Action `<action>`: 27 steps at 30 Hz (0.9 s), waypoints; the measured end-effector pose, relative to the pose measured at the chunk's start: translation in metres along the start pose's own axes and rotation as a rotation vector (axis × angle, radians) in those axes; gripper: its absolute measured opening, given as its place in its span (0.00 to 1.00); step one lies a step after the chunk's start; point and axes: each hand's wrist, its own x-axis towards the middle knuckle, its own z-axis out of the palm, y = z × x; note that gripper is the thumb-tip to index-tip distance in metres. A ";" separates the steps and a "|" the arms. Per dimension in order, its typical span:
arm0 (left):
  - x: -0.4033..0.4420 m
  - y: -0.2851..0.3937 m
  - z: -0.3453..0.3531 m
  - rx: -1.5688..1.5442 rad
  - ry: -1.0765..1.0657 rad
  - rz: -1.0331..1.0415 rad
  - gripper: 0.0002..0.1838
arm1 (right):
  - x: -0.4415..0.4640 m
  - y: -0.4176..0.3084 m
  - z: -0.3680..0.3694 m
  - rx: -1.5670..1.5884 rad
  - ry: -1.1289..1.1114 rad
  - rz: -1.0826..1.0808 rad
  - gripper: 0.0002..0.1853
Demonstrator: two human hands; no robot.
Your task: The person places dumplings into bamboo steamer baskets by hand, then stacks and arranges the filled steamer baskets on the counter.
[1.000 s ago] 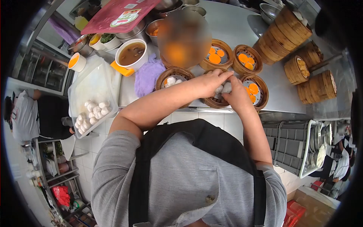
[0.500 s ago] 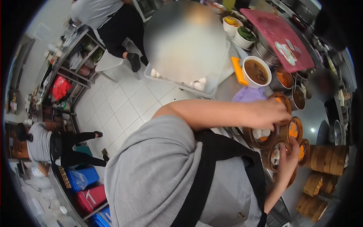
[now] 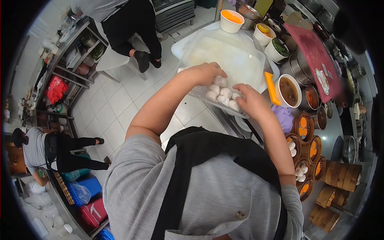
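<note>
- Your left hand (image 3: 209, 74) reaches over the clear plastic tray (image 3: 242, 56), fingers bent at a white dumpling; you cannot tell from this view whether they grip it.
- The white dumplings (image 3: 223, 96) lie clustered at the tray's near end, between your two hands, several touching. They look light, soft and easily dented, perhaps a little tacky where they press together. Cup each low around its rounded sides with light pressure; pinching the top could tear the skin.
- Just behind the tray, a white tub (image 3: 231, 26) holds something bright orange.
- Your right hand (image 3: 255, 102) is at the tray's right edge, thumb and fingers parted wide beside the nearest dumplings; contact is unclear.
- Farther right, one tub (image 3: 263, 39) holds yellow-orange pieces, another (image 3: 273, 54) green leaves.
- The white bowl (image 3: 281, 99) holds brown liquid with dark pieces.
- On the bench (image 3: 332, 132), some round bamboo steamers (image 3: 295, 128) carry orange slices; two show white dumplings.
- Rightmost, bamboo steamers stand stacked (image 3: 342, 175).
</note>
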 end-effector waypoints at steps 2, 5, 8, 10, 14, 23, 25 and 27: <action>0.007 -0.004 0.002 0.021 -0.065 0.054 0.28 | 0.022 0.011 0.019 0.133 0.058 -0.005 0.22; 0.017 0.004 -0.005 0.106 -0.061 0.056 0.25 | 0.055 0.009 0.032 0.199 0.038 0.124 0.24; 0.036 -0.003 0.000 0.140 0.007 0.065 0.24 | 0.074 -0.004 0.026 0.082 0.121 0.280 0.25; 0.044 -0.002 0.001 0.171 0.002 0.078 0.24 | 0.087 0.012 0.024 0.092 0.079 0.262 0.25; 0.057 -0.005 0.004 0.188 -0.038 0.118 0.26 | 0.083 0.016 0.016 0.044 0.016 0.198 0.23; 0.062 -0.004 -0.009 0.202 -0.120 0.172 0.28 | 0.078 0.024 0.018 -0.074 0.126 0.068 0.23; 0.070 -0.017 -0.005 0.210 -0.066 0.187 0.29 | 0.078 0.031 0.017 -0.003 0.113 0.035 0.23; 0.071 -0.030 -0.007 0.221 -0.015 0.206 0.30 | 0.075 0.030 0.016 -0.055 0.186 0.105 0.21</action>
